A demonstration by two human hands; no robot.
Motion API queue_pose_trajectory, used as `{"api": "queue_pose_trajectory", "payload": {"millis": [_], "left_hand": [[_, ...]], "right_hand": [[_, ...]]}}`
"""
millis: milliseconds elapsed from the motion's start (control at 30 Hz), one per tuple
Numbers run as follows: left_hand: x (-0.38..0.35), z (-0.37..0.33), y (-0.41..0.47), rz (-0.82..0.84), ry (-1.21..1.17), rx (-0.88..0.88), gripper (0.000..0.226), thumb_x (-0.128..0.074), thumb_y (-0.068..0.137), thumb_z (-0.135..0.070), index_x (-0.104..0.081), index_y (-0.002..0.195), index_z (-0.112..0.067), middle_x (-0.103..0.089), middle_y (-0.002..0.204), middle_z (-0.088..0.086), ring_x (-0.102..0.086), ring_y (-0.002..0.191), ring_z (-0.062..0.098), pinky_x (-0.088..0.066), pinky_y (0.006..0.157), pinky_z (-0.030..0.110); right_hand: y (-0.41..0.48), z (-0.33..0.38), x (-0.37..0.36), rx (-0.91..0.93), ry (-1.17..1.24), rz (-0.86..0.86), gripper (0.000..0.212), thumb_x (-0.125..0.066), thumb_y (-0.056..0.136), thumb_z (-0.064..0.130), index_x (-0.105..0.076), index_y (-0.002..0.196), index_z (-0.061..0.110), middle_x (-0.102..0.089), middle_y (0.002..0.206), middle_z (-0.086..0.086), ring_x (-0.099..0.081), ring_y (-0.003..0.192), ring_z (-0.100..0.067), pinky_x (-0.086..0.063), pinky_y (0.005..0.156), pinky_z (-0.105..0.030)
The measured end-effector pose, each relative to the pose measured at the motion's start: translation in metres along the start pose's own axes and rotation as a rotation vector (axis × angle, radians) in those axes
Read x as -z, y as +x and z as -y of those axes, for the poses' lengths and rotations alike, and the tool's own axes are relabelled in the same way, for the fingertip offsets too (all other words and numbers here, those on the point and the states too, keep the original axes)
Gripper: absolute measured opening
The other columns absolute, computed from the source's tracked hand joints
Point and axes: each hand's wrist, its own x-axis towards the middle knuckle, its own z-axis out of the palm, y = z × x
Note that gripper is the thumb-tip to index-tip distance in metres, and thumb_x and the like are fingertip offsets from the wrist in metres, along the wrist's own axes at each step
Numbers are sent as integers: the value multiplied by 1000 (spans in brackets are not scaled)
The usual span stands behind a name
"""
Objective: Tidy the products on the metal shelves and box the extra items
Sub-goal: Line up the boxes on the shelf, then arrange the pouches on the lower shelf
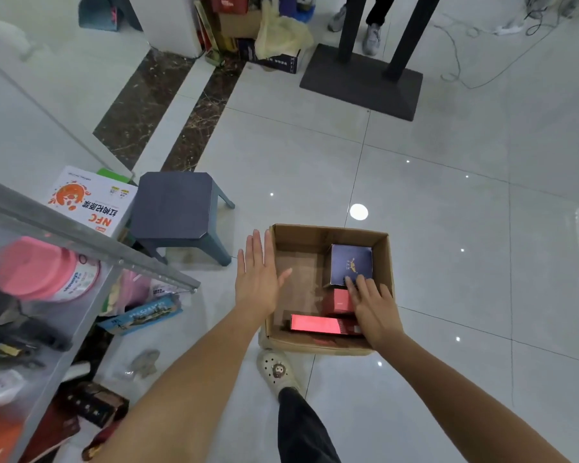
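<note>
An open cardboard box [298,235] stands on the tiled floor in front of me. Inside it are a dark blue square box [351,264], a small red box [339,300] and a long pink-red box [315,324]. My right hand [373,307] reaches into the cardboard box with flat fingers resting on the blue and red boxes. My left hand [258,275] hovers flat and spread over the cardboard box's left wall, holding nothing. The metal shelf [91,238] at the left carries a pink-lidded tub [44,270] and dark packets.
A dark blue stool [174,205] stands left of the cardboard box, beside a white NFC carton [91,202]. A blue packet [141,315] lies on the floor under the shelf. A black stand base [361,81] and another person's shoes [371,36] are far ahead. My shoe [278,372] is below the box.
</note>
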Motion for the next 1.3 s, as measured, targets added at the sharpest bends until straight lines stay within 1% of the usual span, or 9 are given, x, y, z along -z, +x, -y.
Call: {"api": "queue_pose_trajectory", "payload": {"millis": [67,200,467,733,833,867,967,1167,1300], "left_hand": [[4,0,1,46,22,6,87,-21,96,-65,25,150,-15,13,163,14,9,151,29,1,121,43],[18,11,-22,111,59,46,87,-15,93,-71,24,151,-19,14,163,12,10,150,29,1,121,44],[42,120,-238,49,-10,540,84,-18,97,-64,17,153,-13,8,164,11,5,151,29,-5,122,46],[73,193,-608,-188,-117,1084,81,-22,98,-63,14,154,-16,14,163,6,13,150,25,5,121,43],[77,201,-751,-255,-103,1302,83,-21,98,-64,15,154,-16,16,163,6,13,150,25,6,121,43],[79,206,-794,-272,-95,1371,83,-20,98,-65,16,154,-15,17,162,6,14,150,26,6,121,44],[80,219,-900,-361,-129,1543,82,-19,97,-64,17,153,-17,17,163,4,14,150,25,3,121,45],[50,236,-1019,-431,-112,1792,85,-19,94,-69,17,153,-19,14,163,3,15,150,25,5,121,45],[41,258,-1071,-390,-79,1898,84,-19,95,-68,15,154,-18,13,164,3,15,150,25,4,121,46]], "right_hand": [[9,-2,4,-4,60,8,80,-53,96,29,-1,155,10,-9,160,-10,-24,140,-28,-16,118,-42],[8,-7,21,-18,90,70,81,-32,98,60,6,155,18,11,163,-4,3,150,-27,4,120,-47],[-53,42,116,206,86,-252,71,-19,100,56,8,155,21,6,164,-2,6,151,-22,7,120,-48],[-236,303,198,800,-55,-516,70,-22,101,53,4,155,15,3,164,-6,0,151,-23,6,119,-48],[-354,410,227,1099,-18,-653,72,-30,94,55,-42,145,6,-37,152,-16,-39,140,-30,-28,113,-52],[-390,441,235,1188,3,-685,70,-32,94,55,-44,143,7,-41,150,-16,-40,139,-29,-28,113,-52],[-479,524,247,1385,-75,-676,67,-29,102,51,-6,156,18,-9,163,-8,-8,150,-26,4,119,-49],[-605,640,248,1603,-148,-801,69,-25,101,56,2,156,23,5,164,-4,6,150,-25,14,116,-49],[-668,706,250,1753,-99,-789,76,-31,99,58,7,155,24,14,162,-4,9,150,-26,9,118,-48]]}}
